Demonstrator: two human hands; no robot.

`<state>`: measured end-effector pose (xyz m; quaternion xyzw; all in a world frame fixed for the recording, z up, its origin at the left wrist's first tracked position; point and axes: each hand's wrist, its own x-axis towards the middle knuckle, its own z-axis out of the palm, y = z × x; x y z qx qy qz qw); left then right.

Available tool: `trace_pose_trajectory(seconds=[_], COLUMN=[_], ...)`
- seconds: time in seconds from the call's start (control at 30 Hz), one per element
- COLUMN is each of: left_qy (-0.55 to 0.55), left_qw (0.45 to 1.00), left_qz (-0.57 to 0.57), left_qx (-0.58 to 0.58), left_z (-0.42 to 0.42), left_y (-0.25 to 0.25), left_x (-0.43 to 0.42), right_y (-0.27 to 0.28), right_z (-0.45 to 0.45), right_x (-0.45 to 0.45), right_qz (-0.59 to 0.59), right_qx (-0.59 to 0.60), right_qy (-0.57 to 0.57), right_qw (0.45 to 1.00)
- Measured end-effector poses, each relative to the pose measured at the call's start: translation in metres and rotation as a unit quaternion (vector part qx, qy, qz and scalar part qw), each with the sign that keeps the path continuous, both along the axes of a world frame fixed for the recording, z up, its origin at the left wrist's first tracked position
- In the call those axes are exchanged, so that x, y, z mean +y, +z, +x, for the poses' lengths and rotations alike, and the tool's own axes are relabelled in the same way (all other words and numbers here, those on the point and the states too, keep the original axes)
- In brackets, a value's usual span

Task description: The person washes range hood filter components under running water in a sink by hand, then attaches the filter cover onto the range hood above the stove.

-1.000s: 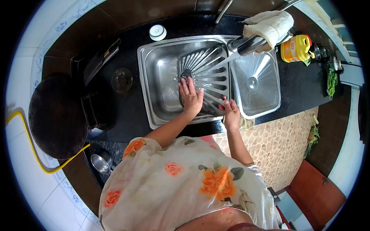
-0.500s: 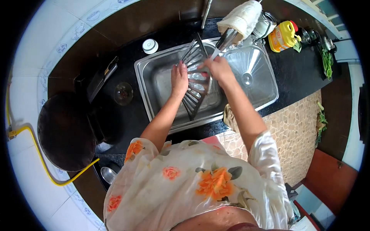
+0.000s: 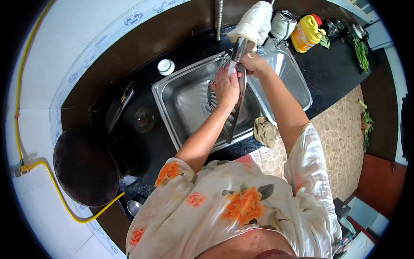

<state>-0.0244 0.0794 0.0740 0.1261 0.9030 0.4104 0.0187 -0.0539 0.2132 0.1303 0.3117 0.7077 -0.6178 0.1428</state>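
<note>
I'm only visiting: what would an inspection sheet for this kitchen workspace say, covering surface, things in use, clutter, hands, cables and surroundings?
Surface: black counter around a two-basin steel sink.
Job's things: dark slatted rack held tilted over the larger basin; tap running, cloth draped over it.
Clutter: yellow jug, white-lidded container, glass dish, leafy greens; crumpled rag at the sink's near edge.
Hands: left hand against the slats, by the water stream; right hand gripping the upper end, fingers partly hidden.
Cables: nothing seen; only a yellow hose along the wall.
Surroundings: tiled wall, stone-patterned floor.
</note>
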Motion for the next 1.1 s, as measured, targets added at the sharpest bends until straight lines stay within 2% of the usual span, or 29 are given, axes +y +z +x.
trace_pose_trajectory(seconds=[0.03, 0.07, 0.13, 0.17, 0.23, 0.3, 0.37, 0.4, 0.5, 0.53, 0.57, 0.63, 0.67, 0.7, 0.73, 0.77, 0.8, 0.83, 0.9, 0.97, 1.0, 1.03, 1.1], left_qy=[-0.038, -0.078, -0.071, -0.087, -0.050, -0.032, 0.009, 0.010, 0.129, 0.167, 0.165, 0.160, 0.203, 0.202, 0.120, 0.037, 0.064, 0.065, -0.075, -0.016, -0.002, -0.048, -0.111], left_qw=[0.997, 0.989, 0.989, 0.990, 0.992, 0.982, 0.929, 0.930, 0.876, 0.850, 0.852, 0.783, 0.763, 0.766, 0.714, 0.645, 0.644, 0.646, 0.587, 0.547, 0.528, 0.463, 0.382], left_qz=[0.035, 0.068, 0.100, 0.110, 0.089, 0.121, 0.245, 0.242, 0.210, 0.197, 0.193, 0.290, 0.296, 0.292, 0.406, 0.510, 0.525, 0.522, 0.575, 0.613, 0.623, 0.650, 0.647], left_qx=[-0.055, -0.110, -0.083, -0.020, -0.075, -0.139, -0.277, -0.275, -0.415, -0.459, -0.457, -0.527, -0.537, -0.536, -0.558, -0.568, -0.552, -0.553, -0.565, -0.569, -0.577, -0.601, -0.651], left_z=[-0.002, -0.005, -0.014, -0.020, -0.025, -0.036, -0.038, -0.037, -0.032, -0.029, -0.026, -0.018, -0.015, -0.012, -0.009, -0.004, 0.001, 0.002, 0.002, 0.015, 0.022, 0.025, 0.033], left_y=[0.003, 0.006, -0.023, -0.037, -0.026, -0.044, -0.053, -0.056, -0.055, -0.053, -0.051, -0.046, -0.044, -0.043, -0.041, -0.040, -0.023, -0.023, -0.023, -0.014, -0.012, -0.005, 0.016], left_x=[-0.002, -0.004, -0.014, -0.023, -0.040, -0.057, -0.078, -0.089, -0.118, -0.127, -0.138, -0.155, -0.158, -0.165, -0.175, -0.185, -0.188, -0.199, -0.223, -0.233, -0.238, -0.236, -0.223], right_y=[0.004, 0.008, 0.014, 0.017, 0.024, 0.032, 0.046, 0.058, 0.081, 0.085, 0.087, 0.088, 0.091, 0.095, 0.103, 0.113, 0.121, 0.125, 0.134, 0.157, 0.172, 0.181, 0.202], right_z=[0.009, 0.017, 0.040, 0.052, 0.075, 0.090, 0.095, 0.096, 0.096, 0.094, 0.091, 0.085, 0.081, 0.080, 0.080, 0.081, 0.084, 0.089, 0.101, 0.120, 0.130, 0.140, 0.160], right_x=[-0.002, -0.001, 0.002, 0.004, 0.002, 0.003, 0.005, 0.006, 0.002, -0.001, -0.005, -0.023, -0.033, -0.043, -0.053, -0.062, -0.070, -0.077, -0.089, -0.094, -0.093, -0.092, -0.087], right_qz=[0.015, 0.000, -0.030, -0.005, -0.050, -0.048, -0.047, -0.024, -0.013, 0.012, 0.038, 0.030, 0.037, 0.043, 0.040, 0.042, 0.043, 0.040, 0.135, 0.198, 0.220, 0.246, 0.259], right_qx=[0.021, 0.029, 0.029, 0.048, 0.069, 0.089, 0.113, 0.112, 0.114, 0.123, 0.132, 0.140, 0.140, 0.140, 0.143, 0.149, 0.154, 0.155, 0.264, 0.338, 0.321, 0.341, 0.380], right_qy=[-0.026, 0.006, 0.044, 0.072, 0.071, 0.072, 0.079, 0.101, 0.119, 0.161, 0.203, 0.208, 0.244, 0.281, 0.278, 0.341, 0.401, 0.399, 0.523, 0.551, 0.574, 0.582, 0.574], right_qw=[0.999, 1.000, 0.998, 0.996, 0.994, 0.992, 0.989, 0.988, 0.986, 0.979, 0.970, 0.968, 0.959, 0.949, 0.949, 0.927, 0.902, 0.903, 0.799, 0.737, 0.720, 0.697, 0.677])
